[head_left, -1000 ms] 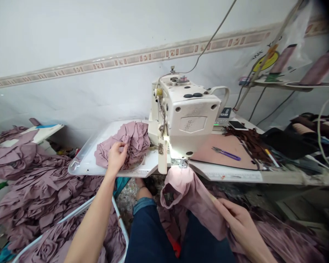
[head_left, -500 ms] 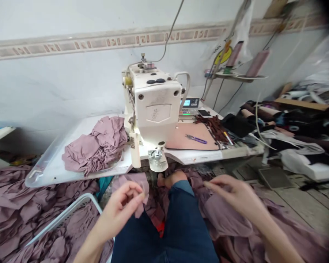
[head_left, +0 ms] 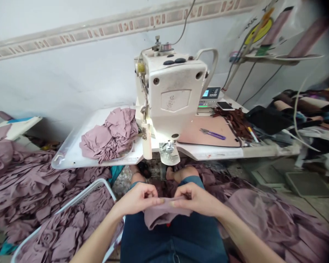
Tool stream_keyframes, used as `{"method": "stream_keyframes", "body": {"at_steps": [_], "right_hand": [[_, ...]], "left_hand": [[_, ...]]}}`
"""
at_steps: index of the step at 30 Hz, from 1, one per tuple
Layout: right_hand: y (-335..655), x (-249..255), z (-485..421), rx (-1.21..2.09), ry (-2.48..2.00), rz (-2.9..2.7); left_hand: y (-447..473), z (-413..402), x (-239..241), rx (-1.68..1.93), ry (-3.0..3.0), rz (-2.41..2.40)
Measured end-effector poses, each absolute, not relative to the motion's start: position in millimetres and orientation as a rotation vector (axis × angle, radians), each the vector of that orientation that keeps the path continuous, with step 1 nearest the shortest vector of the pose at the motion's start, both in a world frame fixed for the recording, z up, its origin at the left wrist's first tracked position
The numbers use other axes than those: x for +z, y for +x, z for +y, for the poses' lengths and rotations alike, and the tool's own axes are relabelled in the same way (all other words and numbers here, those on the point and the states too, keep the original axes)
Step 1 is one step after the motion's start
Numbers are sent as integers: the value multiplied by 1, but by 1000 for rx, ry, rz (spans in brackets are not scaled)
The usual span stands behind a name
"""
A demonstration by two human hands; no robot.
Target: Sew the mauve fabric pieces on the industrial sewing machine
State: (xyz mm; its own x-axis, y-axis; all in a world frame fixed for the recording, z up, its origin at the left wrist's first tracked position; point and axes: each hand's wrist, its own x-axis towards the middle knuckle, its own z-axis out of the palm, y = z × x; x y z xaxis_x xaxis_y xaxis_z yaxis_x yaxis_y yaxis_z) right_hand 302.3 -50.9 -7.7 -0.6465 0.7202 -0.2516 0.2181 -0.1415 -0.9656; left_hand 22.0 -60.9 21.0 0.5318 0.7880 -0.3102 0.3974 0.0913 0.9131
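Over my lap, my left hand [head_left: 138, 199] and my right hand [head_left: 197, 199] both pinch the top edge of a small mauve fabric piece [head_left: 160, 215]. The fingers of each hand are curled closed on the cloth, and the piece hangs down onto my blue jeans. Just beyond my knees stands a white sewing machine [head_left: 172, 95] with its presser foot [head_left: 169, 145] lit and bare. A heap of mauve fabric pieces [head_left: 109, 135] lies on the machine table [head_left: 71, 155], to the left of the needle.
A white wire basket [head_left: 79, 199] of mauve pieces stands at my left knee, with more mauve cloth [head_left: 30, 182] piled on the floor behind it. Purple snips [head_left: 212, 134], a phone [head_left: 225, 106] and dark scraps lie right of the machine. More mauve fabric [head_left: 263, 215] lies at my right.
My left hand left the heap on the table and picked up a small mauve piece. Both hands have come together over my lap, holding that piece. The cloth under the presser foot is gone.
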Motion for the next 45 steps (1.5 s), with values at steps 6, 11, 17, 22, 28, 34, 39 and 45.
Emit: {"method": "stream_keyframes", "body": {"at_steps": [6, 11, 17, 22, 28, 34, 39, 45], "right_hand": [[300, -3, -40, 2061, -873, -1803], [306, -3, -37, 1831, -1021, -1678], [309, 8, -42, 1567, -1207, -1491], [301, 26, -57, 1145, -1204, -1646], [295, 51, -58, 737, -1144, -1733], [292, 56, -30, 872, -1198, -1512], [294, 47, -11, 1080, -1209, -1297], [296, 38, 8, 1072, -1180, -1228]], "left_hand": [[43, -61, 12, 487, 1609, 1031], [49, -58, 3, 583, 1479, 1135], [41, -53, 3, 852, 1366, 1103], [36, -45, 24, 818, 1840, 1114], [37, -38, 46, 859, 2017, 1078], [51, -21, 61, 933, 1721, 1143], [58, -8, 64, 983, 1632, 1256], [68, 9, 63, 1122, 1518, 1301]]}}
